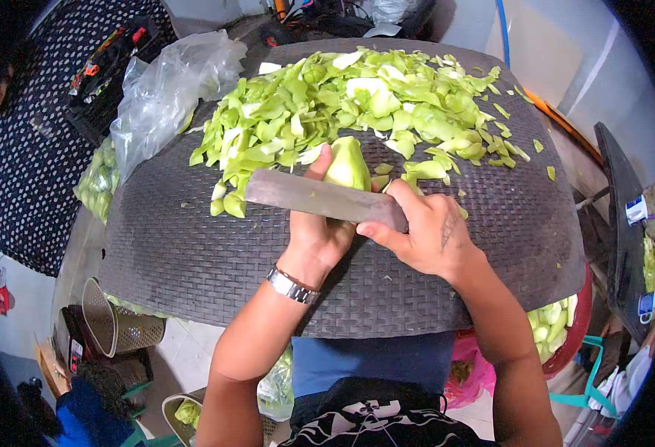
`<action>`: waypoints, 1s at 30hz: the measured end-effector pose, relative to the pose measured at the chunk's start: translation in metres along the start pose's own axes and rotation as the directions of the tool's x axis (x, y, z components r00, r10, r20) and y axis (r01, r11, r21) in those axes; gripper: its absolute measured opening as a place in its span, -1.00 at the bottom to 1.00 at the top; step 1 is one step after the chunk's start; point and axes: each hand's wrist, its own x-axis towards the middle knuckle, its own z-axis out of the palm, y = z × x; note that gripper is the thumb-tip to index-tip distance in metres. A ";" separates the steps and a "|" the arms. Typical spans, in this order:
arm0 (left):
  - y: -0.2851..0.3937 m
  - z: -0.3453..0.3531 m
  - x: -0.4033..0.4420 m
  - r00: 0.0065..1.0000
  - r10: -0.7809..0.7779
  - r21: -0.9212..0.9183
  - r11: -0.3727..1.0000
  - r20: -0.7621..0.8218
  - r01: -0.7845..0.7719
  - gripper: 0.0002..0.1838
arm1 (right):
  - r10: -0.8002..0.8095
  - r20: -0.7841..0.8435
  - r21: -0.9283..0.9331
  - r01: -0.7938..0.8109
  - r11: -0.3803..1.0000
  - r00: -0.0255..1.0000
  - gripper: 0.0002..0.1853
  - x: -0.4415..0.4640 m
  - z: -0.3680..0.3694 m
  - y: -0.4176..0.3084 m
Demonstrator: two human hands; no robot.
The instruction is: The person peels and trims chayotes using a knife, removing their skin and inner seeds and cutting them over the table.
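My left hand (316, 235), with a metal watch at its wrist, is wrapped round a pale green, partly peeled vegetable (348, 165) that looks like a chayote. A broad knife (316, 195) lies across in front of it, its blade pointing left and hiding part of my left palm and the vegetable's lower end. My right hand (428, 227) grips the knife at its right end, thumb along the near side. Just beyond both hands, a large heap of green peelings (290, 119) covers the far part of the dark woven-pattern table (387, 298).
A clear plastic bag (175, 89) sits at the table's left edge, above a bag of green vegetables (98, 182). At lower right is a red basin (577, 335) of pale pieces. A beige basket (122, 328) stands lower left, near another person (93, 410).
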 end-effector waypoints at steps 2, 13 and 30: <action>-0.002 0.001 0.000 1.000 0.021 0.051 0.998 -0.005 -0.021 -0.47 | -0.018 -0.008 -0.045 0.017 0.999 1.000 -0.41 -0.001 0.000 0.001; -0.006 0.022 -0.009 0.992 0.066 0.058 0.997 -0.107 -0.060 -0.61 | -0.042 -0.069 0.049 0.045 0.998 0.997 -0.43 0.004 -0.005 0.022; 0.005 0.014 -0.007 0.998 -0.038 0.087 0.996 0.058 0.033 -0.25 | 0.527 0.132 0.386 -0.533 0.753 0.840 -0.38 0.016 -0.027 0.055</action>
